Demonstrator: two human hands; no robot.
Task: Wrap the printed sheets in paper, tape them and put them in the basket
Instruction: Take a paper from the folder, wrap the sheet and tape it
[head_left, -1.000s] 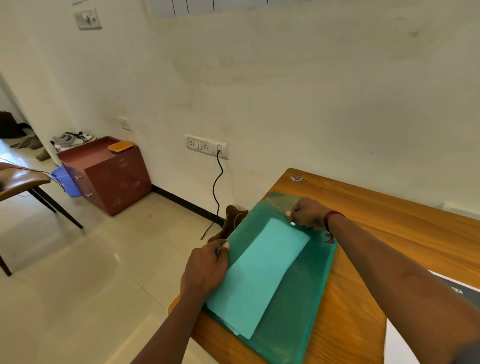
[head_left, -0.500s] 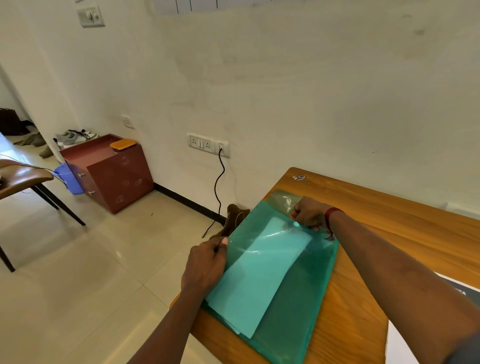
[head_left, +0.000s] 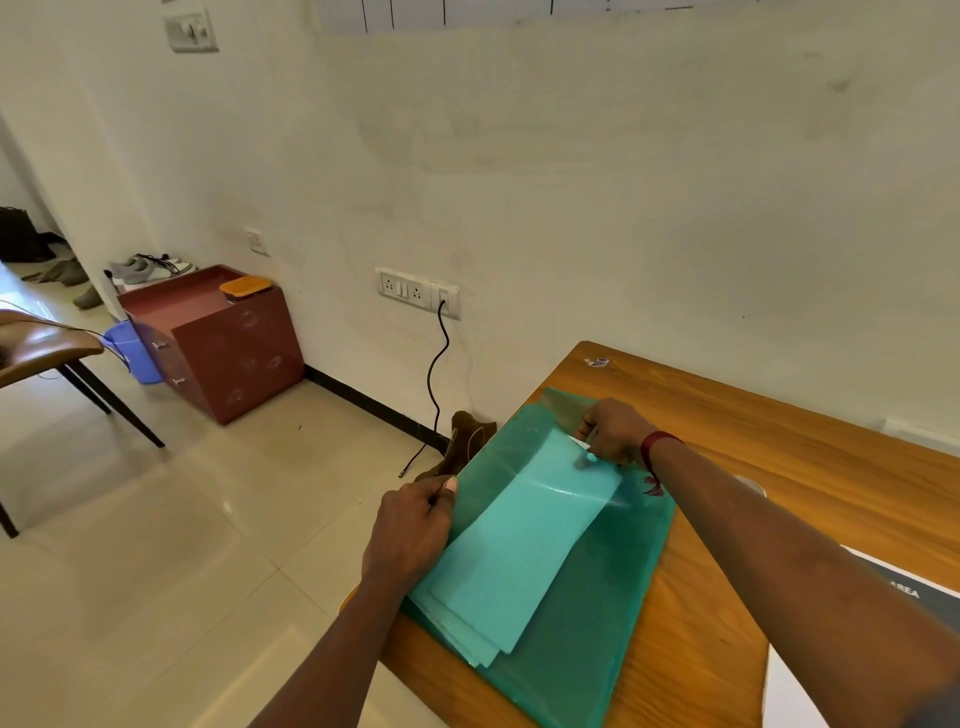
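So, left hand (head_left: 410, 535): fingers curled, thumb on top, gripping the left edge of the wrapping paper (head_left: 587, 623) where it folds over the stack.
Right hand (head_left: 615, 431): fingers curled, pinching the far corner of the printed sheets (head_left: 519, 561); a white corner shows just beside my fingertips.
Printed sheets: flat stack on the wrap, near the worktop's left edge; I see them pale teal through the green layer over them, near ends fanned a bit.
Wrap: green, see-through, spread flat on the worktop (head_left: 779, 467); the darker part lies bare to the right of the stack, and the far corner sticks out past my right hand.
Wrist: red thread (head_left: 657, 441) round my right wrist, loose ends hanging over the wrap.
Right side: white sheet (head_left: 883, 587) with dark print on the worktop, apart from the wrap.
Floor: brown boots (head_left: 467, 441) just beside the worktop's edge; black cable (head_left: 436, 374) runs down from the wall socket (head_left: 418, 293).
Further left: brown cabinet (head_left: 218, 343) with an orange-lidded box (head_left: 245, 287) on top, blue bucket (head_left: 132, 351) beside it, chair (head_left: 41, 338) nearer me.
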